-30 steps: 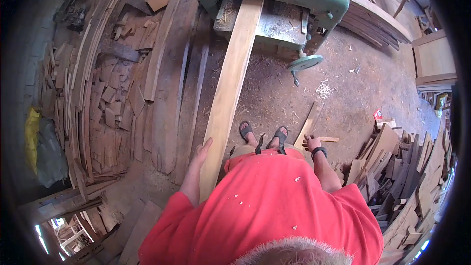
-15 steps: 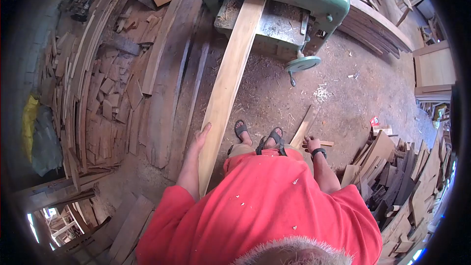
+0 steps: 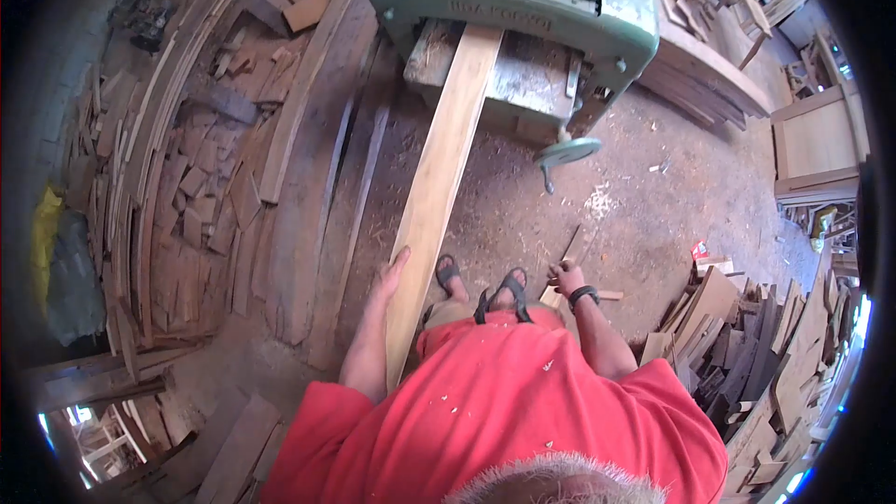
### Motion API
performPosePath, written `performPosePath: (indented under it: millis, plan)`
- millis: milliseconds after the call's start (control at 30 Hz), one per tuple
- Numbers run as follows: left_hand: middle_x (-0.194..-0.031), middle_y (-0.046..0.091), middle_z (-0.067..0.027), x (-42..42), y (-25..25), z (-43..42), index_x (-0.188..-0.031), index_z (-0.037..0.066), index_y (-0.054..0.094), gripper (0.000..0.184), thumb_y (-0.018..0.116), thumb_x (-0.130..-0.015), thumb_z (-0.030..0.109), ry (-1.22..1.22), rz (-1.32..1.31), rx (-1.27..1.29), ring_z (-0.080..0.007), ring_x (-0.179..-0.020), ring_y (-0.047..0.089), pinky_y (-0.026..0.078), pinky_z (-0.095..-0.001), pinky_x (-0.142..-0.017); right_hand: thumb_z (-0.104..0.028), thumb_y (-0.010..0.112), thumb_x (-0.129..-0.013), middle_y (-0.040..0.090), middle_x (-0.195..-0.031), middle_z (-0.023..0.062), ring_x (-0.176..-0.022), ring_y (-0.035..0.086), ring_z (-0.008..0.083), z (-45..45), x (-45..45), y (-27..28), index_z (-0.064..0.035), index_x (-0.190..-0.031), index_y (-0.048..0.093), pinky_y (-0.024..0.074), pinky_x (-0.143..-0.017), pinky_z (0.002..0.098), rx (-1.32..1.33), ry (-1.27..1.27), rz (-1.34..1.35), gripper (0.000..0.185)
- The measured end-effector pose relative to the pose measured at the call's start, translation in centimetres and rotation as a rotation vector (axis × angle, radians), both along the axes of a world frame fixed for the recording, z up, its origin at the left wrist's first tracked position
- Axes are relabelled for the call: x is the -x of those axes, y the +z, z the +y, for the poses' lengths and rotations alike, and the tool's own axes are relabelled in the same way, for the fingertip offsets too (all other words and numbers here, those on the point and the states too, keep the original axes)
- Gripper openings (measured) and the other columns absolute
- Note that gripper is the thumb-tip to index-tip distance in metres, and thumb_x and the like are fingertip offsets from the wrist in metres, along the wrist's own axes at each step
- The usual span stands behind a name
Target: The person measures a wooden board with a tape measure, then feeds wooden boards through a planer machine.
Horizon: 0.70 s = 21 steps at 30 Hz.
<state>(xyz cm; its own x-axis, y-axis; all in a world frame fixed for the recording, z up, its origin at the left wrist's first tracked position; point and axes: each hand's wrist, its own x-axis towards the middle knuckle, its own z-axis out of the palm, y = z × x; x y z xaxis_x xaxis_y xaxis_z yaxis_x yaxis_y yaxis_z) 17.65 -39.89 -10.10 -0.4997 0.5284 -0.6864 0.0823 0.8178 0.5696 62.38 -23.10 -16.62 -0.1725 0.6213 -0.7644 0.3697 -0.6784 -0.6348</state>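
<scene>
A long, pale wooden board slopes from beside my body up to the green planing machine, its far end under the machine's housing. My left hand grips the board's left edge near its close end, with the fingers partly hidden beneath. My right hand, with a dark band at the wrist, hangs by my right thigh. Its fingers are loosely bent and apart, and I see nothing held in them. Below that hand, a narrow piece of wood lies on the floor.
A handwheel juts from the machine's front. Long planks and heaped offcuts line the left side. More scrap wood is piled at the right. Pale shavings lie on the floor.
My view has tilted up a little, so the machine sits lower and shows more of its top. My right hand has shifted slightly left. My left hand keeps its grip on the board.
</scene>
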Motion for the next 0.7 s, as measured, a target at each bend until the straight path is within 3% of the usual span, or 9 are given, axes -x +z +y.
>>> performPosePath:
  millis: [167, 233, 367, 533, 567, 700]
  plan:
    - [-0.131, 0.046, -0.0381, -1.1, 2.3, 2.1, -0.125, -0.012, 0.054, 0.105, 0.047, -0.077, 0.080, -0.027, 0.000, -0.099, -0.0420, -0.130, 0.043, 0.037, -0.0423, -0.107, -0.030, 0.064, -0.092, 0.065, -0.077, 0.0041, -0.058, 0.062, 0.0140, 2.6, 4.0, 1.6, -0.0057, -0.094, 0.057, 0.0443, -0.047, 0.0288, -0.027, -0.001, -0.016, 0.026]
    - [-0.127, 0.052, -0.0360, -0.7, 1.9, 2.6, -0.123, -0.011, 0.056, 0.101, 0.049, -0.078, 0.079, -0.012, 0.084, 0.080, -0.0401, -0.127, 0.048, 0.039, -0.0430, -0.104, -0.034, 0.065, -0.091, 0.066, -0.077, 0.0040, -0.060, 0.063, 0.0150, 2.6, 3.9, 2.1, -0.0056, -0.092, 0.059, 0.0471, -0.050, 0.0298, -0.065, 0.032, -0.068, 0.029]
    - [-0.124, 0.056, -0.0339, -1.1, 3.8, 4.2, -0.121, -0.011, 0.057, 0.098, 0.051, -0.078, 0.077, -0.022, 0.147, 0.081, -0.0388, -0.124, 0.052, 0.042, -0.0431, -0.102, -0.030, 0.063, -0.091, 0.066, -0.077, 0.0041, -0.061, 0.064, 0.0153, 1.1, 0.4, 0.8, -0.0050, -0.095, 0.060, 0.0480, -0.050, 0.0310, -0.012, -0.018, -0.072, 0.025]
    - [-0.124, 0.059, -0.0275, -1.6, 6.4, 5.6, -0.122, -0.009, 0.058, 0.087, 0.053, -0.084, 0.069, -0.062, 0.009, -0.094, -0.0347, -0.121, 0.055, 0.043, -0.0397, -0.101, -0.029, 0.060, -0.093, 0.068, -0.081, 0.0054, -0.066, 0.067, 0.0186, -1.7, -6.7, 1.5, -0.0050, -0.106, 0.060, 0.0505, -0.053, 0.0337, 0.106, -0.093, -0.223, 0.028]
    - [-0.125, 0.060, -0.0234, -2.7, 9.1, 6.4, -0.126, -0.007, 0.057, 0.082, 0.054, -0.086, 0.065, -0.041, -0.024, -0.067, -0.0317, -0.120, 0.055, 0.043, -0.0378, -0.100, -0.030, 0.060, -0.093, 0.068, -0.081, 0.0056, -0.067, 0.068, 0.0192, -2.8, -9.0, 0.0, -0.0051, -0.106, 0.060, 0.0508, -0.054, 0.0344, 0.114, -0.118, -0.224, 0.028]
    - [-0.126, 0.059, -0.0220, -0.9, 4.9, 6.2, -0.129, -0.006, 0.055, 0.083, 0.054, -0.086, 0.065, -0.077, 0.013, -0.121, -0.0304, -0.120, 0.055, 0.042, -0.0376, -0.101, -0.033, 0.061, -0.092, 0.066, -0.083, 0.0062, -0.067, 0.067, 0.0238, -5.2, -15.5, -2.5, -0.0066, -0.112, 0.055, 0.0504, -0.056, 0.0396, 0.193, -0.231, -0.246, 0.034]
